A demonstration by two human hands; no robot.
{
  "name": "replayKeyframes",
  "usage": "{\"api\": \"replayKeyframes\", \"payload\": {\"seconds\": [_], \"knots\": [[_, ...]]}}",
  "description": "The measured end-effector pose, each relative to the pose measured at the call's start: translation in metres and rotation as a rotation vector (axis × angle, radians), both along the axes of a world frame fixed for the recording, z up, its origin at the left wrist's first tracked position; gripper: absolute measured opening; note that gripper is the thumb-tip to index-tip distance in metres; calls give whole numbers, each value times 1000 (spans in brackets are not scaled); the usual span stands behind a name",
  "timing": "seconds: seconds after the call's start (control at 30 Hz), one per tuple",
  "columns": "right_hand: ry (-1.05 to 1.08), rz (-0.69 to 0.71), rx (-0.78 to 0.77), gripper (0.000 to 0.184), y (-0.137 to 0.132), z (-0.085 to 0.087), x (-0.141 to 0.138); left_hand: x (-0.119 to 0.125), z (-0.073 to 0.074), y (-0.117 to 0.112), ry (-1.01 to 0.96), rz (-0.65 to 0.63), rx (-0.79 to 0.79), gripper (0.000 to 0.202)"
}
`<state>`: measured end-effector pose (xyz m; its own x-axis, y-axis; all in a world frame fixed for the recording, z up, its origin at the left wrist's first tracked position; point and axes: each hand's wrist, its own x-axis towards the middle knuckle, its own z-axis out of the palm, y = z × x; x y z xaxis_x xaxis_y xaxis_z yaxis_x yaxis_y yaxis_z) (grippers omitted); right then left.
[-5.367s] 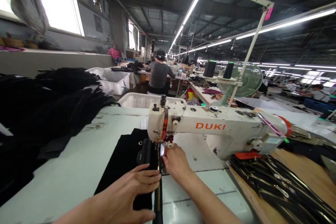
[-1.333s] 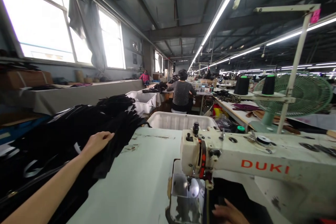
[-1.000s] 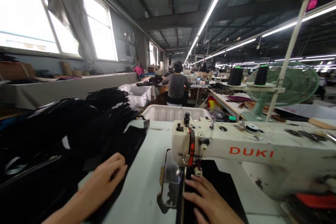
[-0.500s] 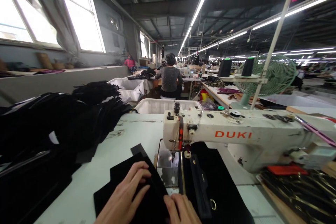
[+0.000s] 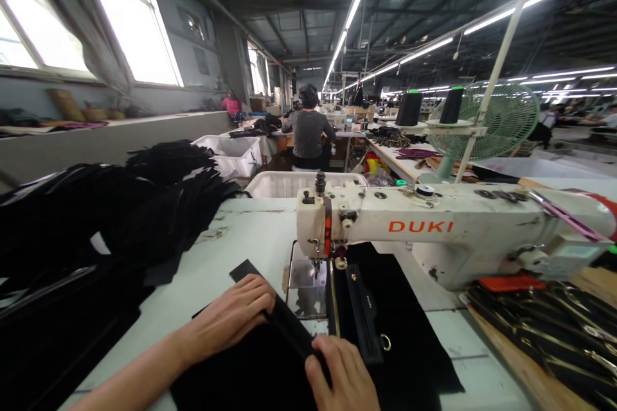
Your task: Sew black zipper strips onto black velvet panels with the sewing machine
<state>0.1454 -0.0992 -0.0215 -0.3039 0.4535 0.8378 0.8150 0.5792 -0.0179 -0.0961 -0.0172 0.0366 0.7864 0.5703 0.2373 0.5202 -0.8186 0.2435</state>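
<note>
My left hand (image 5: 231,318) lies flat, fingers stretched, on a black fabric piece (image 5: 255,366) on the pale green sewing table (image 5: 216,257). My right hand (image 5: 342,379) presses with curled fingers on the right edge of the same piece, at the bottom of the view. A narrow black strip (image 5: 277,314) runs between the two hands. To the right lies another black panel with a zipper and a metal ring (image 5: 380,321), under the arm of the white DUKI sewing machine (image 5: 424,231). The needle and shiny plate (image 5: 308,282) are just beyond my fingers.
A tall pile of black fabric pieces (image 5: 96,225) fills the left of the table. Black zipper strips (image 5: 544,327) lie on a wooden board at right. White bins (image 5: 289,183), a green fan (image 5: 491,122) and thread cones (image 5: 409,109) stand behind. A person (image 5: 308,131) sits ahead, back turned.
My left hand reached to the black pile, drew a fabric piece across to the machine, and now both hands rest on it in front of the needle. The sewn panel lies to the right.
</note>
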Motion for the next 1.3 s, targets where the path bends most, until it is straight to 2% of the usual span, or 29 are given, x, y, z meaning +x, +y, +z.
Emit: {"api": "replayKeyframes", "payload": {"seconds": [0.13,0.27,0.4,0.6,0.77,0.87,1.03,1.17,1.3], "knots": [[5,-44,-66,25,-10,4,5,-8,-1,-9,-17,56,64,22],[165,-90,-238,13,-19,5,12,-12,-3,-15,-37,84,81,17],[279,-112,-252,13,-26,3,13,-13,-9,-14,-43,93,42,14],[228,-161,-280,6,-36,-1,13,-16,-17,-10,-57,186,-34,19],[212,-232,-348,17,-36,-6,16,-22,-17,-6,-37,290,-118,22],[176,-242,-384,19,-35,-7,19,-24,-15,-1,-1,308,-182,23],[187,-242,-351,20,-34,-7,17,-28,-10,6,44,325,-277,24],[172,-187,-321,29,-30,-10,10,-32,-3,5,54,357,-332,24],[138,-133,-271,27,-21,-14,-4,-34,-2,0,55,410,-338,20]]}}
